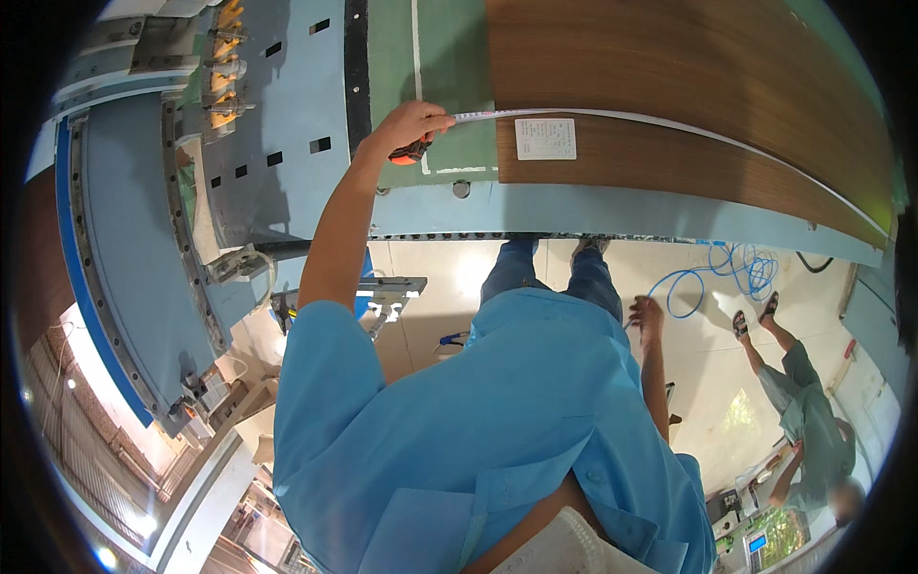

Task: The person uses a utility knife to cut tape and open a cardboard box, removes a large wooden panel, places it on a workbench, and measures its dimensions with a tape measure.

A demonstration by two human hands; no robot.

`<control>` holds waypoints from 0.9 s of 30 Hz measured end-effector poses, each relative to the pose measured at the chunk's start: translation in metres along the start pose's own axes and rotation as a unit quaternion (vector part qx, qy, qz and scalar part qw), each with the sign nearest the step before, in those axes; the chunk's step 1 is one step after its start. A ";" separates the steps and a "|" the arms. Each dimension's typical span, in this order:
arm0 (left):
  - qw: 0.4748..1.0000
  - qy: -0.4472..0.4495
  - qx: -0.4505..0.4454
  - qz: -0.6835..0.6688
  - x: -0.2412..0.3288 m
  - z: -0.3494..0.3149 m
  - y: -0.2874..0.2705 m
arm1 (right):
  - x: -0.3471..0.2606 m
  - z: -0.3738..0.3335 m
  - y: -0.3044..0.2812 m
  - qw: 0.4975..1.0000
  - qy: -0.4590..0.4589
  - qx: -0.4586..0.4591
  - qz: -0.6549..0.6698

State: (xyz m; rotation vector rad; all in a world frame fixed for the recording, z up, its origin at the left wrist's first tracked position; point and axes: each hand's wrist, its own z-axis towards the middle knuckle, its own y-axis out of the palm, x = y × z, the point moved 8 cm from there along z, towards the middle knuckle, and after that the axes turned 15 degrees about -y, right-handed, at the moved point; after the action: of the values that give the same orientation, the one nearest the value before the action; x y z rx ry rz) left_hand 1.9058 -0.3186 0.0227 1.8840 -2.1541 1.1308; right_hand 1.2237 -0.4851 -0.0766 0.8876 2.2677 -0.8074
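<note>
My left hand (409,130) is closed round an orange and black tape measure (409,153), over the green surface of the worktable (384,67). From it the white tape blade (660,121) runs out to the right in a long curve across a brown wood-grain board (669,57), to the board's far right. A white printed sheet (546,140) lies on the board just below the blade. Low beside my body hangs my right hand (648,320), its fingers curled; something thin seems to show at them, too small to name.
Blue machine framework (143,239) with a rail stands at the left, yellow fittings (228,67) above it. The table's light blue front edge (612,196) runs before me. A coiled blue hose (755,273) lies on the floor at right, near another person (808,411) in grey-green clothes.
</note>
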 end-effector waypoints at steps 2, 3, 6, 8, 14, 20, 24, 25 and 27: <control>1.000 0.004 0.004 0.008 0.003 0.000 -0.003 | -0.047 0.003 0.005 0.999 -0.006 0.020 0.031; 1.000 0.007 0.008 0.022 0.005 0.000 -0.005 | -0.067 0.002 0.005 0.999 -0.017 0.025 0.035; 0.999 0.022 0.013 0.048 0.011 0.005 -0.012 | -0.096 -0.007 0.007 0.998 -0.029 0.039 0.039; 0.999 0.030 0.000 0.040 0.013 0.010 -0.014 | -0.089 -0.017 0.005 0.998 -0.003 0.058 0.040; 0.998 0.045 -0.010 0.051 0.010 0.020 -0.015 | -0.016 -0.053 0.007 0.993 0.083 0.075 0.034; 0.997 0.044 -0.001 0.067 0.011 0.019 -0.015 | 0.025 -0.071 0.019 0.993 0.105 0.042 -0.034; 0.997 0.038 -0.006 0.064 0.012 0.019 -0.015 | 0.014 -0.063 0.027 0.995 0.087 0.043 -0.010; 0.997 0.036 -0.007 0.066 0.012 0.019 -0.015 | 0.009 -0.060 0.029 0.996 0.086 0.038 -0.002; 0.997 0.043 -0.008 0.063 0.013 0.018 -0.015 | -0.004 -0.052 0.032 0.997 0.071 0.034 0.012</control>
State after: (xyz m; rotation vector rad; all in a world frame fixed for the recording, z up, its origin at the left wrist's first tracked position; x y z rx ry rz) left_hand 1.9233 -0.3391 0.0229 1.6798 -2.2548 1.1890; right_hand 1.2355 -0.4308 -0.0496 1.0310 2.3599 -0.8401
